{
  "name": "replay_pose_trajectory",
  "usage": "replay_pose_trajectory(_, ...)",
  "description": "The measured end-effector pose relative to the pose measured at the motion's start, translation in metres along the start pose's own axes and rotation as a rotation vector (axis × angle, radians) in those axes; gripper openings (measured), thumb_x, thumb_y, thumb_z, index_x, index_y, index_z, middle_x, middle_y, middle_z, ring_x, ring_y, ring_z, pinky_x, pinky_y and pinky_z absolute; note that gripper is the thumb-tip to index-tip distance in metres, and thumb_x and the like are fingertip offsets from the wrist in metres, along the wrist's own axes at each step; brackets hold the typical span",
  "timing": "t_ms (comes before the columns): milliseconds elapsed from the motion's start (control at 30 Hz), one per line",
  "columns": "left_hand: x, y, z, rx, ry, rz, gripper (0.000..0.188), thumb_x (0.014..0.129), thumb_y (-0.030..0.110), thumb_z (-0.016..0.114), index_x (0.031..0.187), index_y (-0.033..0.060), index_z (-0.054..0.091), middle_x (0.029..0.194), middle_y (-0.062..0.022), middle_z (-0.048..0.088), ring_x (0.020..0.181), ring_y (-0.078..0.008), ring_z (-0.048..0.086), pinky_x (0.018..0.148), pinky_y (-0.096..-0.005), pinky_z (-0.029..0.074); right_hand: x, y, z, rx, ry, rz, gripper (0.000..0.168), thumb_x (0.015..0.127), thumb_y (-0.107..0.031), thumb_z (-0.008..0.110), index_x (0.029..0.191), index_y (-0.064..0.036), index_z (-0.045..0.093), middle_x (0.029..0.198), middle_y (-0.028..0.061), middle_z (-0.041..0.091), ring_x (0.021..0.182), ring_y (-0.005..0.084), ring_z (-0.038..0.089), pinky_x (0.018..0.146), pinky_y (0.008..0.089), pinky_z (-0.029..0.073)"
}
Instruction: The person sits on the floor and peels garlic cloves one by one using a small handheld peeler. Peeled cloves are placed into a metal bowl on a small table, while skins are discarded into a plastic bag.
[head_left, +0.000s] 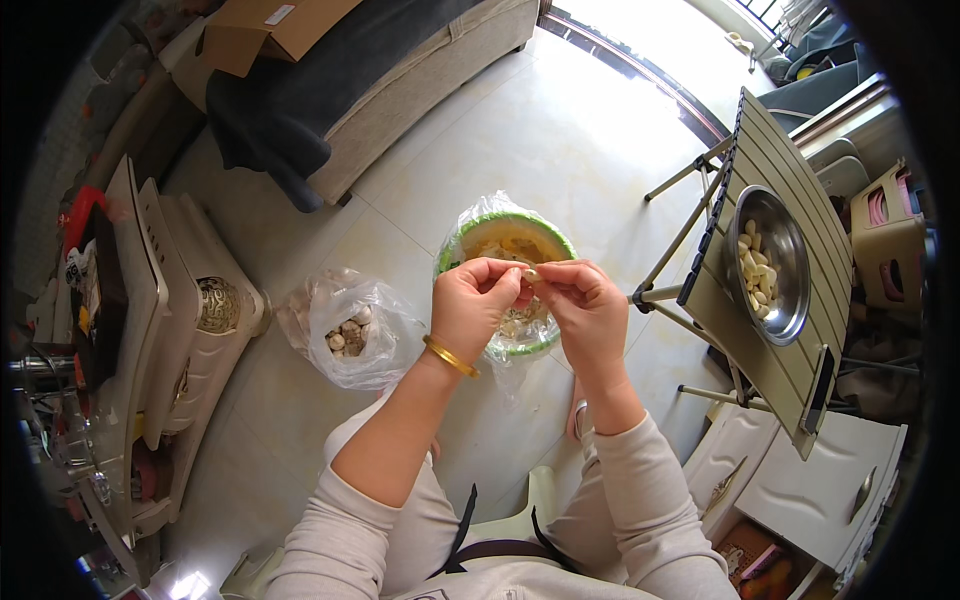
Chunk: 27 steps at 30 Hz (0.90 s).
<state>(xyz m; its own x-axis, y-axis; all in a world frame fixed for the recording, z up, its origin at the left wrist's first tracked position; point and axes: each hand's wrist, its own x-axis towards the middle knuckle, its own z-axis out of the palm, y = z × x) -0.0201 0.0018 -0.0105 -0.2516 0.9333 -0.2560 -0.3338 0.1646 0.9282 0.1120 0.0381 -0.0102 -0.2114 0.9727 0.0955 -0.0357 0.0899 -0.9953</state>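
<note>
A small garlic clove (532, 275) is pinched between the fingertips of my right hand (585, 304). My left hand (476, 304), with a gold bangle at the wrist, meets it, thumb and forefinger pressed together at the clove's left side. Both hands are above a green-rimmed bin (517, 217) lined with a clear plastic bag; pale peelings lie inside, partly hidden by my hands. Left of it, an open plastic bag (375, 300) holds several garlic bulbs (350, 336). To the right, peeled garlic cloves (757, 274) lie in a stainless steel bowl (791, 255).
The bowl rests on a slatted folding table (817, 191), whose legs reach the tiled floor (405, 217). A phone-like black object (817, 390) lies at the table's near edge. A white cabinet (202, 360) stands at left, a sofa (420, 90) with a dark cover at upper left.
</note>
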Motion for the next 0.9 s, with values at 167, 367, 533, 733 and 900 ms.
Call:
replay_pose_trajectory(167,-0.001,0.004,0.002,-0.065,-0.025,-0.006,0.017,0.088,0.008,0.059,0.097,-0.0042,0.065,0.088,-0.0103,0.067,0.076,-0.0148,0.065,0.074,-0.0274,0.055,0.001,0.0,-0.002,0.092,-0.004,0.117,0.009,0.08,0.004,0.064,0.089,0.006,0.064,0.091,0.0069,0.061,0.079,0.0124,0.063,0.072,0.0229,0.052)
replay_pose_trajectory(367,0.0,0.004,0.0,-0.092,-0.033,-0.038,0.016,0.088,0.008,0.059,0.097,-0.0042,0.064,0.088,-0.0103,0.066,0.077,-0.015,0.065,0.074,-0.0263,0.055,0.0,0.0,0.002,-0.085,-0.007,-0.057,0.011,0.079,0.005,0.063,0.09,0.005,0.063,0.089,0.0081,0.061,0.079,0.0147,0.063,0.072,0.024,0.053)
replay_pose_trajectory(533,0.0,0.002,0.002,-0.167,-0.05,-0.025,0.016,0.089,0.007,0.058,0.097,-0.0049,0.063,0.089,-0.0107,0.066,0.078,-0.0154,0.065,0.075,-0.0265,0.055,-0.001,-0.003,0.004,-0.246,0.024,-0.196,0.011,0.078,0.005,0.064,0.088,0.002,0.063,0.087,0.0087,0.062,0.076,0.0173,0.063,0.068,0.026,0.052)
replay_pose_trajectory(733,0.0,-0.001,0.002,-0.143,-0.03,-0.003,0.015,0.089,0.006,0.057,0.097,-0.0052,0.063,0.089,-0.0108,0.066,0.078,-0.0155,0.065,0.075,-0.0265,0.055,-0.001,-0.01,0.005,-0.41,0.027,-0.254,0.009,0.077,0.004,0.064,0.085,0.0,0.062,0.085,0.0084,0.062,0.072,0.0178,0.062,0.064,0.0269,0.051)
replay_pose_trajectory(900,0.0,0.0,0.003,-0.129,-0.027,-0.017,0.015,0.089,0.006,0.057,0.097,-0.005,0.063,0.088,-0.0105,0.066,0.076,-0.0149,0.065,0.073,-0.0262,0.055,-0.001,-0.009,0.004,-0.345,0.029,-0.205,0.008,0.078,0.003,0.065,0.085,0.0,0.062,0.085,0.0076,0.062,0.072,0.0173,0.062,0.062,0.0271,0.051)
